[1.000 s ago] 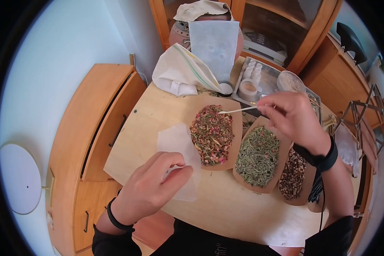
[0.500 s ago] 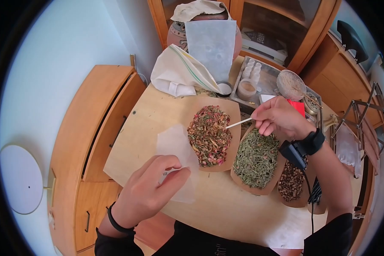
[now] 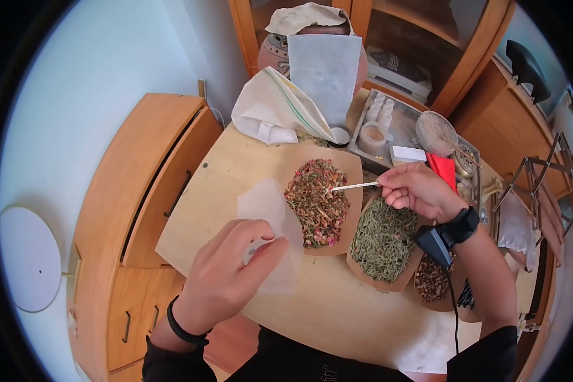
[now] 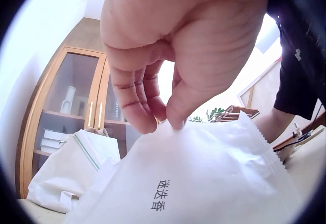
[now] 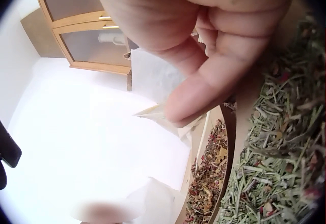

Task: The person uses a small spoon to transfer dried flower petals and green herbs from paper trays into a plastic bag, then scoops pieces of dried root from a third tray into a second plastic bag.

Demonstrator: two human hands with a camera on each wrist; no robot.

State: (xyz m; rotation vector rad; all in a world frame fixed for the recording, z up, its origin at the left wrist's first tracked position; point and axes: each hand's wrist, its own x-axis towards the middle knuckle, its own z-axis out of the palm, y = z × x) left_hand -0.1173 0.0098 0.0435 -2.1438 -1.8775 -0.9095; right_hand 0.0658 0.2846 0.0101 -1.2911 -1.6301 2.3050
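Observation:
My left hand (image 3: 226,270) pinches the top edge of a whitish translucent bag (image 4: 158,173) between thumb and fingers. Printed characters show on the bag's face in the left wrist view. Across the table, my right hand (image 3: 420,191) pinches a thin pale stick (image 3: 355,186) near one end. Its far tip is over the mixed dried petals and herbs (image 3: 315,210), which lie heaped in a brown paper tray (image 3: 354,164). Just below the right hand stands a second tray of green needle-like herbs (image 3: 383,242). In the right wrist view the stick (image 5: 203,136) slants down toward the petal mix.
A third tray holds brown chopped pieces (image 3: 431,280). Behind the trays are a cloth bag (image 3: 277,105), an upright translucent sheet (image 3: 325,73), a jar (image 3: 372,137), a white box (image 3: 407,155), a red packet (image 3: 442,169) and a round tub (image 3: 437,130). A cabinet (image 3: 153,159) stands at left.
My right hand has turned and come lower toward me, uncovering the white box and red packet. The stick's tip stays around the petal mix. My left hand keeps its pinch on the bag.

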